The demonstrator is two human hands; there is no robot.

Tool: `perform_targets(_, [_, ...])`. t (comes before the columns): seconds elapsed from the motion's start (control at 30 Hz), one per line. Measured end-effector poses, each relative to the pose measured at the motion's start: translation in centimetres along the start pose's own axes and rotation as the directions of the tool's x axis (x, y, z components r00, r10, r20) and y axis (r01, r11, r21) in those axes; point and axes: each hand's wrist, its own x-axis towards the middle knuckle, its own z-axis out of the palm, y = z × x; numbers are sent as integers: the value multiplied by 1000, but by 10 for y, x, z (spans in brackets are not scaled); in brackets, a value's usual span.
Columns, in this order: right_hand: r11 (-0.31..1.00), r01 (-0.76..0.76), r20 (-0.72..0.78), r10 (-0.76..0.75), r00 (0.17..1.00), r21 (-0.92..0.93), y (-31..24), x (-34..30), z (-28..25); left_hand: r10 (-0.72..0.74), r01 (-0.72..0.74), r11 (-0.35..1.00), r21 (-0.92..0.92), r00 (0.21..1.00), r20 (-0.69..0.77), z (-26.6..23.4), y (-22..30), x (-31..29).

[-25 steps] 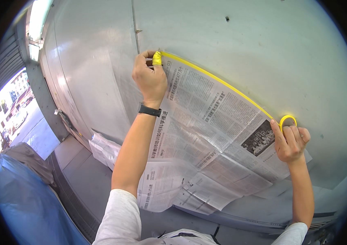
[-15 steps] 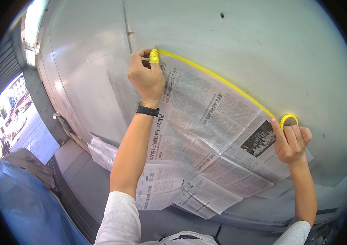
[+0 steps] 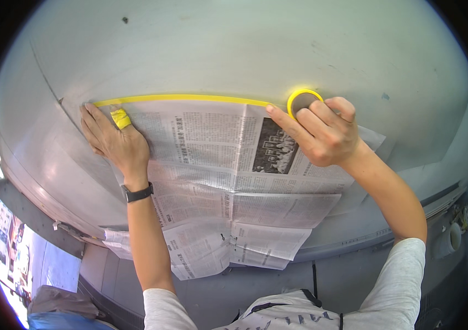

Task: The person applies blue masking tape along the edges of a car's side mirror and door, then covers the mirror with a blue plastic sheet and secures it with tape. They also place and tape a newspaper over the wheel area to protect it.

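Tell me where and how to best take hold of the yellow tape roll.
Probably best pinched by its upper rim, coming from the picture's upper left: the yellow tape roll is ring-shaped, that arc is uncovered, and the right grip covers its lower right.

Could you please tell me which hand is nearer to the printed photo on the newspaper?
Right. The right hand is by the upper right of the printed photo; the left hand is well to its left, near the upper left corner of the newspaper.
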Motion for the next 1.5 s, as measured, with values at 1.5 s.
perform_targets(1.5, [842, -405, 467, 215, 858, 356, 15, -40, -175, 386, -152, 806, -572, 868, 313, -9, 224, -119])
